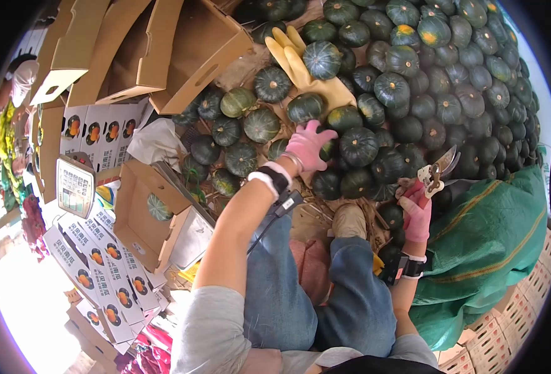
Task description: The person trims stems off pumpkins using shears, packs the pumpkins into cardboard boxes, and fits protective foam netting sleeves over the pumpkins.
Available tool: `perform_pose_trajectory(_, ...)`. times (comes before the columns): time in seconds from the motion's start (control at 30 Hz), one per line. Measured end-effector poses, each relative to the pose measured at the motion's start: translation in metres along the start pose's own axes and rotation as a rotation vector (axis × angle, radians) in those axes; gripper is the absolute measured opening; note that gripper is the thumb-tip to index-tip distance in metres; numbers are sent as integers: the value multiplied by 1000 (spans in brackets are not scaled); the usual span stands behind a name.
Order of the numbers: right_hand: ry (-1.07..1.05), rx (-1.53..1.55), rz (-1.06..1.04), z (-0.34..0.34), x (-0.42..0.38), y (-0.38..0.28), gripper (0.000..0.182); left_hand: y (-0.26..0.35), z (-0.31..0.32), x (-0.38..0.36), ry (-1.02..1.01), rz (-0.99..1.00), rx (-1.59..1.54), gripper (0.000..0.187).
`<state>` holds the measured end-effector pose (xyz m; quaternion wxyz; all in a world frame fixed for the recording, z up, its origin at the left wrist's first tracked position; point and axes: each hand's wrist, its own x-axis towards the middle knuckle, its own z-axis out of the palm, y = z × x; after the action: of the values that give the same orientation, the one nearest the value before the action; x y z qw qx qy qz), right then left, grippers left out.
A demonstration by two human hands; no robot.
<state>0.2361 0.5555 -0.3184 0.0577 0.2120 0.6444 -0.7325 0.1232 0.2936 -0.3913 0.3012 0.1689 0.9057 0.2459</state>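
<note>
- The left hand (306, 148), in a pink fabric glove, has its fingers spread wide; its fingertips are at the lower edge of a round, dark green pumpkin (306, 108), though whether they press on it I cannot tell.
- That pumpkin lies in front of a pale yellow rubber glove (297, 67), among the other pumpkins.
- The right hand (416, 210), also pink-gloved, is closed around metal pruning shears with cream handles (436, 179), the blades parted and pointing away from the person.
- A large heap of dark green pumpkins (434, 103) spreads ahead and to the right, a few with orange patches.
- Beside the right forearm lies a green woven sheet with yellow stripes (481, 249).
- On the left, an open brown cardboard box (139, 234) holds a pale-striped green pumpkin (158, 207), near a white keypad device (76, 187).
</note>
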Motion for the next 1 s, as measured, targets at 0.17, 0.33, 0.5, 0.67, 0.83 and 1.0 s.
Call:
perform_pose_trajectory(0.17, 64, -38, 79, -14, -8, 8, 45, -29, -25, -25, -243, 157, -1543, 77)
perform_pose_trajectory(0.33, -39, 83, 37, 5, -4, 2, 45, -40, -37, -50, -329, 37, -2181, 80)
perform_pose_trajectory(0.5, 0, -80, 67, 10, -5, -4, 40, -68, -57, -90, -242, 242, -2148, 92)
perform_pose_trajectory(0.67, 65, -88, 100, 17, -3, 4, 35, -78, -59, -120, 175, 109, -1987, 77)
perform_pose_trajectory(0.83, 44, -196, 58, 16, -3, 8, 38, -75, -66, -138, 753, 35, -766, 83)
perform_pose_trajectory(1.0, 7, -271, 88, -8, 4, 13, 35, -91, -79, -226, 1142, -288, -89, 87)
